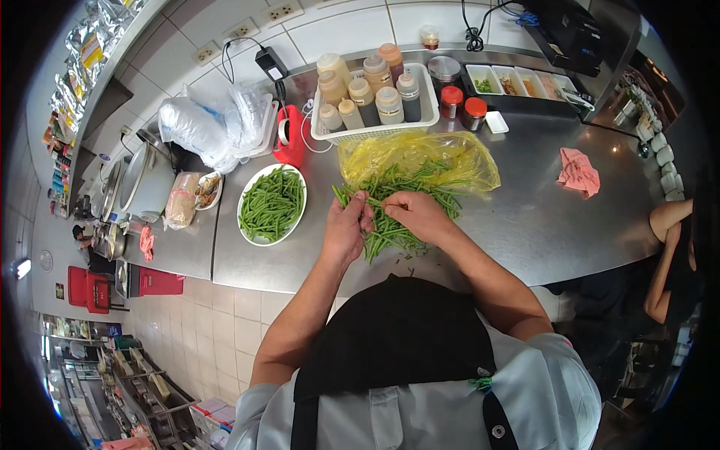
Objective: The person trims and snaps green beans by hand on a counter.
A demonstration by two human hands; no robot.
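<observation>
Over a loose pile of green beans (394,233) on the steel worktop (506,225), my left hand (347,225) is closed on several green beans whose tips stick out past the thumb. Close to its right, the thumb and fingers of my right hand (415,215) pinch the end of a bean. Behind the pile lies a crumpled yellow plastic bag (416,152), with some beans on its near edge. To the left stands a white oval dish (304,208) full of green beans. Small trimmed bits lie by the worktop's front edge.
A white basket (371,133) of squeeze bottles stands behind the bag, beside red-lidded jars (451,101) and a tray of garnish containers (514,83). A pink cloth (579,171) lies on the right. A red tape dispenser (289,140) is behind the dish. Another person's arm (664,270) is at far right.
</observation>
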